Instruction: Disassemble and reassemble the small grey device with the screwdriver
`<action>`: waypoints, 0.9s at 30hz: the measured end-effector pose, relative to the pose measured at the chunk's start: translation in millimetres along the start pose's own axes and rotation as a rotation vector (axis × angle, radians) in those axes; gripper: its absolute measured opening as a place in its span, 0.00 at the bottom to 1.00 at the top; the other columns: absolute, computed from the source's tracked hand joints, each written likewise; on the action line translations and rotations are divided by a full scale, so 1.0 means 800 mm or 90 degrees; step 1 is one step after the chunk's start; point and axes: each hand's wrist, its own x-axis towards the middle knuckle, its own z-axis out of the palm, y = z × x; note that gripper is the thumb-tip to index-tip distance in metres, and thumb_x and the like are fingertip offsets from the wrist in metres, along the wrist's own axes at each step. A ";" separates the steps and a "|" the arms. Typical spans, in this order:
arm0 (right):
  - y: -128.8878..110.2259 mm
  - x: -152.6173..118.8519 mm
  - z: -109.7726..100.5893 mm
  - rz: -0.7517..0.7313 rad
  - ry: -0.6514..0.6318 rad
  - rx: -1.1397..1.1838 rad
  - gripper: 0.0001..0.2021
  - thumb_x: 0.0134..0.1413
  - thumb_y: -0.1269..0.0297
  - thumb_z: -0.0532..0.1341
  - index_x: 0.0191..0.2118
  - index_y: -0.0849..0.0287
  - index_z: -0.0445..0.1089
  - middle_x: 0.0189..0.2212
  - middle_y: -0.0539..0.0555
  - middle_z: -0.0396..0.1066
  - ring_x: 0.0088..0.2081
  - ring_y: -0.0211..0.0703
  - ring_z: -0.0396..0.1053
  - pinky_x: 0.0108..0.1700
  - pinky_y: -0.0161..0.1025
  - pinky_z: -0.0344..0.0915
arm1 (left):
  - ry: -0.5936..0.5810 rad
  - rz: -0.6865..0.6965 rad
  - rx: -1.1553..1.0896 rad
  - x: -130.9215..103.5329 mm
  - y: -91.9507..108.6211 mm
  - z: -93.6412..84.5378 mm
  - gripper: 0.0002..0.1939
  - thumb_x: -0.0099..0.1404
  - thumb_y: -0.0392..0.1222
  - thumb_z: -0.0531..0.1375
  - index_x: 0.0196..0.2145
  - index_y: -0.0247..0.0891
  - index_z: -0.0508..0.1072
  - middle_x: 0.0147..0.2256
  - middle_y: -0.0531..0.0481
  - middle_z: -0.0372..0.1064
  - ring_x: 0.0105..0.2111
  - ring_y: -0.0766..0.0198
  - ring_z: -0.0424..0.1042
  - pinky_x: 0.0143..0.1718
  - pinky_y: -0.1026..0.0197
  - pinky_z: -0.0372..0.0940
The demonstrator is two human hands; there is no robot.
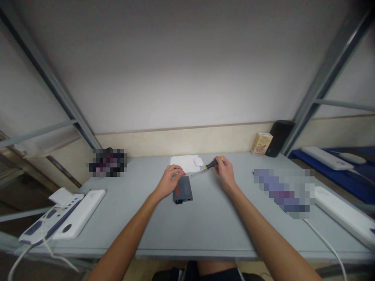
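Note:
A small dark grey electronics box [186, 187] lies flat on the table, with port openings along its near edge and an orange-red marking on its left part. My left hand [170, 180] grips the far left part of the box, fingers bent over its top edge. In my right hand [225, 171] is a screwdriver [211, 164] with a black and yellow handle. Its metal shaft points left and down, and the tip is near the far right corner of the box; whether it touches cannot be made out. Just behind lies a white sheet [180, 161] with a small white object [198, 161] on it.
A power strip [43, 224] with cables and a white flat case [83, 214] occupy the left side. Blurred-out items lie left and right. At the back right stand a small yellowish box [261, 144] and a black speaker-like object [279, 138]. Another long white object [342, 212] lies at the right edge.

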 end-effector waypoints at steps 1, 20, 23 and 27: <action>0.001 0.001 -0.001 0.000 0.010 0.001 0.13 0.53 0.52 0.60 0.30 0.56 0.70 0.18 0.45 0.61 0.21 0.38 0.57 0.25 0.36 0.54 | 0.035 -0.010 0.033 0.001 -0.010 -0.005 0.12 0.73 0.43 0.57 0.38 0.42 0.81 0.44 0.46 0.75 0.49 0.55 0.69 0.56 0.51 0.62; 0.017 0.001 -0.001 0.024 0.049 -0.016 0.13 0.53 0.52 0.60 0.29 0.56 0.70 0.21 0.46 0.63 0.24 0.39 0.58 0.27 0.36 0.55 | 0.006 -0.103 0.236 0.009 -0.067 -0.009 0.13 0.71 0.46 0.60 0.50 0.51 0.79 0.55 0.45 0.67 0.56 0.49 0.63 0.58 0.43 0.57; 0.016 0.000 0.000 0.029 0.050 -0.012 0.13 0.53 0.52 0.60 0.29 0.57 0.70 0.22 0.46 0.63 0.25 0.39 0.58 0.27 0.36 0.55 | 0.000 -0.114 0.220 0.005 -0.064 -0.014 0.13 0.71 0.41 0.59 0.51 0.48 0.77 0.53 0.45 0.70 0.55 0.51 0.66 0.58 0.44 0.58; 0.014 -0.001 0.002 0.030 0.044 -0.015 0.13 0.53 0.52 0.60 0.29 0.57 0.70 0.22 0.46 0.63 0.25 0.39 0.58 0.28 0.36 0.55 | -0.014 -0.132 0.219 0.005 -0.062 -0.016 0.11 0.69 0.39 0.59 0.47 0.46 0.76 0.50 0.47 0.72 0.54 0.51 0.68 0.56 0.45 0.58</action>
